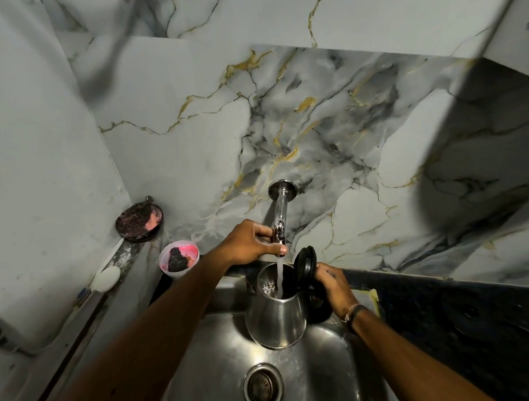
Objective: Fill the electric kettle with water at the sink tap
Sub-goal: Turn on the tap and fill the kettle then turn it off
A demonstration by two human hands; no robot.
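Observation:
A stainless steel electric kettle (278, 316) hangs over the sink (321, 384) with its black lid (305, 262) flipped up. My right hand (334, 285) grips its black handle on the right side. A chrome tap (281, 208) comes out of the marble wall, and a stream of water (279, 277) falls from it into the kettle's mouth. My left hand (254, 241) is closed around the tap's lever near the spout.
The sink drain (263, 387) lies below the kettle. A small pink cup with a dark scrubber (178, 259) and a round dish (138, 222) stand on the left ledge beside a white soap bar (107, 278). Black countertop (475, 319) runs right.

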